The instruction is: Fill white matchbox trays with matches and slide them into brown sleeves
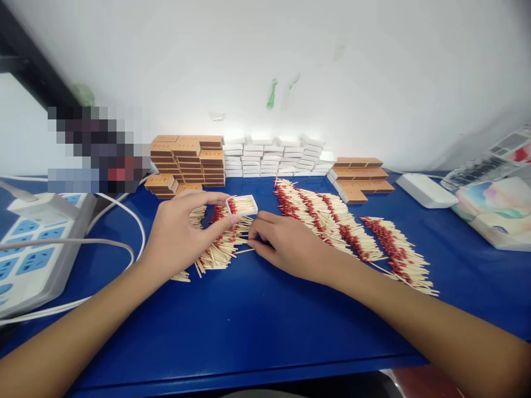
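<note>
Far left, the power strip (35, 260) sits just beside our left forearm, so we should give its cables room. Our left hand (178, 232) comes in from lower left, thumb on the near side, left fingers (212, 197) on the far side, closed to the width of the white tray (248, 211) and pinching it by its left end. The tray is over the right part of the left match pile (219, 254), open side up, seemingly tipped a little toward us, with matches inside, red heads to the left. We want it near level and the grip light; card walls probably buckle if squeezed. Right of it, our right hand (290, 249) reaches in low over the bench (232, 331), back of the hand up, right fingers (267, 216) curled, thumb beneath with a small gap. Tips meet a match end; we can't tell if they have hold of it. Best to pick few, heads all left, and square the ends. Our right forearm crosses near the middle match rows (327, 221); we should keep it lifted so nothing gets dragged.
</note>
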### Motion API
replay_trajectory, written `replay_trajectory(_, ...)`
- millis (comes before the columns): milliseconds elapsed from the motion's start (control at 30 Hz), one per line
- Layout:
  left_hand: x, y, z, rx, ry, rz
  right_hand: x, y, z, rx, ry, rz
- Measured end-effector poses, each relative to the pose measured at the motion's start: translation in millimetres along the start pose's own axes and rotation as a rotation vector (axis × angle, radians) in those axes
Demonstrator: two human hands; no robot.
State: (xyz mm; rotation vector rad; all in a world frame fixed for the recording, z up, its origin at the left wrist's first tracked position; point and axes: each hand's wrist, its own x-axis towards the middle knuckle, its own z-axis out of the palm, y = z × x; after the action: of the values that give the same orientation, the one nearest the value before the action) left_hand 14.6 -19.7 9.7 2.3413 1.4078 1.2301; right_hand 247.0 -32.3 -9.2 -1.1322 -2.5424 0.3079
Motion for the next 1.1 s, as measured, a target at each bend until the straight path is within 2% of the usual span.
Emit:
replay_trajectory(200,1,-1,-1.6,0.006,-0.013,-0.002,-1,-1,-19,-0.13,-0.112,0.061)
replay_trajectory(300,1,-5,-1.1,0.046,-0.012,0.034,-2,1,-32,-0.151,-0.127,0.078)
replay_trajectory(500,0,-11,2.2,0.099,-0.009,0.143,-4,5,-51,-0.118,-0.003,0.043)
replay_trajectory(700,-5,-3,3.5,0.015,-0.067,0.219,-2,2,-48,-0.188,0.027,-0.024)
replay_trajectory(900,-7,1,4.7,-0.038,-0.102,0.203,-4,0,-45,-0.188,0.056,-0.076)
replay_trajectory(1000,-6,0,3.4,-0.033,-0.076,0.175,-3,-1,-45,-0.177,0.16,-0.081)
replay_trajectory(1100,-3,-1,0.8,0.004,-0.025,0.088,-2,-3,-41,-0.167,0.25,-0.051)
